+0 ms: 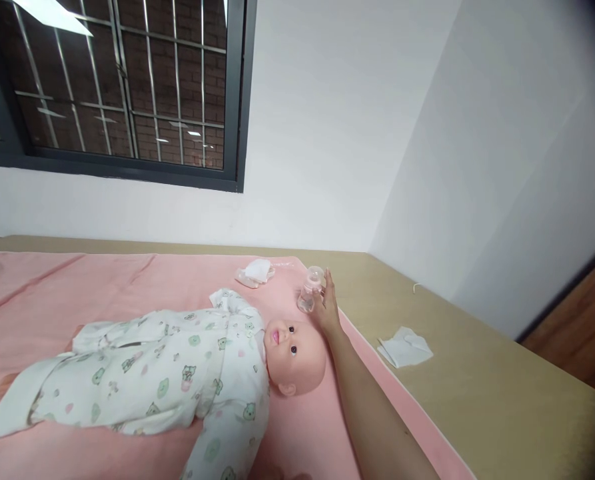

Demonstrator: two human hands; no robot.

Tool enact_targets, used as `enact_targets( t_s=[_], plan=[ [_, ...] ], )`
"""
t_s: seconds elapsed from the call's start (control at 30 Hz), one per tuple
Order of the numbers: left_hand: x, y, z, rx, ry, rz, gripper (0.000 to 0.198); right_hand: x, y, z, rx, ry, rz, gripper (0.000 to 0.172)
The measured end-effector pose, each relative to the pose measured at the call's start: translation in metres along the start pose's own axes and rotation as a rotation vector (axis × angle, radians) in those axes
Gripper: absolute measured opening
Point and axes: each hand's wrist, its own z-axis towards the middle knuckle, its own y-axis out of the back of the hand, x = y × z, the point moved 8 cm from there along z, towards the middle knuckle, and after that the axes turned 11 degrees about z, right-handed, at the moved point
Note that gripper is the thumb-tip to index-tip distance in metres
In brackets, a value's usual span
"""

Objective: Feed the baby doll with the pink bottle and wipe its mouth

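A small clear baby bottle (307,295) with a translucent cap stands near the corner of the pink sheet, slightly tilted in view. Right beside it is my right hand (326,303), fingers stretched and apart, the thumb side overlapping the bottle; a firm grip is not visible. A baby doll (297,360) lies on its back, head toward my right forearm, dressed in a white patterned outfit (172,373). At the bottom edge, below the doll's head, a dim sliver of what looks like my left hand (297,476) shows; its fingers are mostly cut off.
The pink sheet (37,287) covers much of the wooden surface (477,373). A crumpled white and pale cloth item (256,273) lies beyond the doll's shoulder. To the right is a folded white cloth (406,347). Behind are a white wall (317,147) and a barred window (127,87).
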Motion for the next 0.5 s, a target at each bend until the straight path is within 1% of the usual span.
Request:
enact_targets(
  t_s=[0.07,0.1,0.17,0.23,0.27,0.33,0.4,0.5],
  plan=[
    [0.037,-0.01,0.025,-0.009,0.021,-0.023,0.032,0.003,0.01,0.0,-0.088,-0.008,-0.042,0.061],
    [0.055,-0.015,0.037,-0.011,0.029,-0.035,0.031,0.002,0.016,-0.001,-0.148,-0.035,-0.087,0.057],
    [0.086,-0.023,0.057,-0.015,0.039,-0.057,0.024,-0.005,0.029,-0.002,-0.237,-0.147,-0.206,0.054],
    [0.105,-0.03,0.068,-0.015,0.043,-0.074,0.025,-0.017,0.037,-0.004,-0.241,-0.295,-0.334,0.054],
    [0.109,-0.033,0.071,-0.012,0.044,-0.08,0.027,-0.022,0.039,-0.005,-0.215,-0.351,-0.399,0.055],
    [0.111,-0.037,0.073,-0.002,0.044,-0.09,0.024,-0.027,0.037,-0.005,-0.137,-0.394,-0.526,0.056],
    [0.106,-0.04,0.072,0.008,0.044,-0.096,0.023,-0.029,0.032,-0.004,-0.051,-0.379,-0.628,0.055],
    [0.101,-0.04,0.07,0.017,0.05,-0.099,0.032,-0.033,0.019,-0.003,0.1,-0.351,-0.756,0.048]
  ],
)
